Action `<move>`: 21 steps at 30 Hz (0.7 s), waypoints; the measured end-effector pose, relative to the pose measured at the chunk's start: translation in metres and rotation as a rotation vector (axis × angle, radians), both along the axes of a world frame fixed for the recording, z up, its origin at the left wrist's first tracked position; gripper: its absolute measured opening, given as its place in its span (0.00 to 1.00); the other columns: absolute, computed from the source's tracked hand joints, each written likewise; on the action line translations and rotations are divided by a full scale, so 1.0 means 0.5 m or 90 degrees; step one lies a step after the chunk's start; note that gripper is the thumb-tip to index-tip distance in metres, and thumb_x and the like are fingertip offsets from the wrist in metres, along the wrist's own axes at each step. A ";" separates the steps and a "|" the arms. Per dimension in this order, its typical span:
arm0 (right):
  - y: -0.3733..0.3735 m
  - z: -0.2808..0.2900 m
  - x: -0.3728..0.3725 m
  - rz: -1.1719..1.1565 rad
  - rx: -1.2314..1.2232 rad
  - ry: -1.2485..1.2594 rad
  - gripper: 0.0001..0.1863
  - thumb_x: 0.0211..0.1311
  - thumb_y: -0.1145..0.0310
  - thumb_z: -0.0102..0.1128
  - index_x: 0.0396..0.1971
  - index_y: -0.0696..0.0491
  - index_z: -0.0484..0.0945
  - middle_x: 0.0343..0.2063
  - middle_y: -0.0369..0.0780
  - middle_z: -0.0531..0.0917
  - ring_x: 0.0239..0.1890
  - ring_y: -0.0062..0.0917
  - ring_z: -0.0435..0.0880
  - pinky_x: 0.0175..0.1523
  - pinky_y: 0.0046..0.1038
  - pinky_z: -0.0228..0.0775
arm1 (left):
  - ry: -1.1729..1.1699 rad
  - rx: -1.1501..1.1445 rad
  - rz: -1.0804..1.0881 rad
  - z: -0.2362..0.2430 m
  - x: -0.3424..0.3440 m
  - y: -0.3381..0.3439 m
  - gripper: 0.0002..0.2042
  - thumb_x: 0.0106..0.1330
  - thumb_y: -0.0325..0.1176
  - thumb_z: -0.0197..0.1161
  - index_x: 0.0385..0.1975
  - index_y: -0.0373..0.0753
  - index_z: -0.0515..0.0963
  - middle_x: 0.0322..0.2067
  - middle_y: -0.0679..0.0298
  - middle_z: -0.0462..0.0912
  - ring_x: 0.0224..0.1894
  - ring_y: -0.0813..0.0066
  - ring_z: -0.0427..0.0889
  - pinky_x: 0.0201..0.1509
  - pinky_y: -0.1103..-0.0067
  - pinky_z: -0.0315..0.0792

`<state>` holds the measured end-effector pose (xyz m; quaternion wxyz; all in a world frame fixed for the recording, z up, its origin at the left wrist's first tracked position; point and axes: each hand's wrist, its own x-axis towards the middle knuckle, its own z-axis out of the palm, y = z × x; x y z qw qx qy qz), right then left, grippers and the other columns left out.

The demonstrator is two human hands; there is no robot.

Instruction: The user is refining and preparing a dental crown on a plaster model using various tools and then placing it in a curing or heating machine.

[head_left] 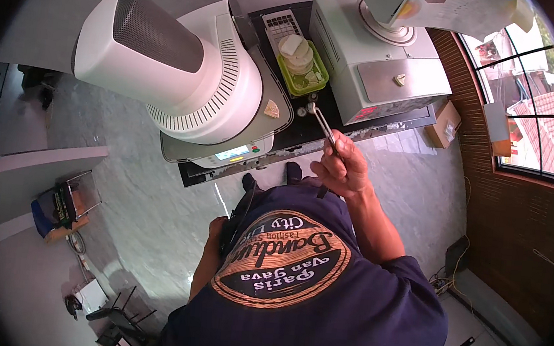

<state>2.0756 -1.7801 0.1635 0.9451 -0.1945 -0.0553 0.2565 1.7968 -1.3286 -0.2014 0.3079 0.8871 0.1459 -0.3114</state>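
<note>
My right hand (347,166) is closed around a pair of metal tweezers (322,123), which point up and away from me over the black table (323,137). Their tips reach small round metallic pieces (302,112); whether one is pinched between them, I cannot make out. My left hand (218,226) hangs low beside my hip, its fingers mostly hidden. Beyond the tweezers stands a yellow-green basket (325,78) with a stack of pale round discs (297,57) in it. At left is a large white device (230,106) with a lit display (233,152).
A grey metal box-shaped machine (341,43) with a small yellowish piece (399,80) on top stands right of the basket. A beige scrap (272,109) lies beside the white device. A white keypad (282,25) sits behind. A cardboard box (444,125) is by the window wall.
</note>
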 end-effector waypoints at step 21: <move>-0.035 -0.139 0.035 -0.327 -0.427 0.152 0.10 0.74 0.68 0.59 0.34 0.58 0.80 0.17 0.28 0.70 0.19 0.13 0.63 0.25 0.21 0.52 | -0.023 -0.231 0.385 0.074 0.052 -0.041 0.15 0.74 0.34 0.63 0.53 0.29 0.81 0.38 0.57 0.88 0.41 0.65 0.88 0.49 0.70 0.84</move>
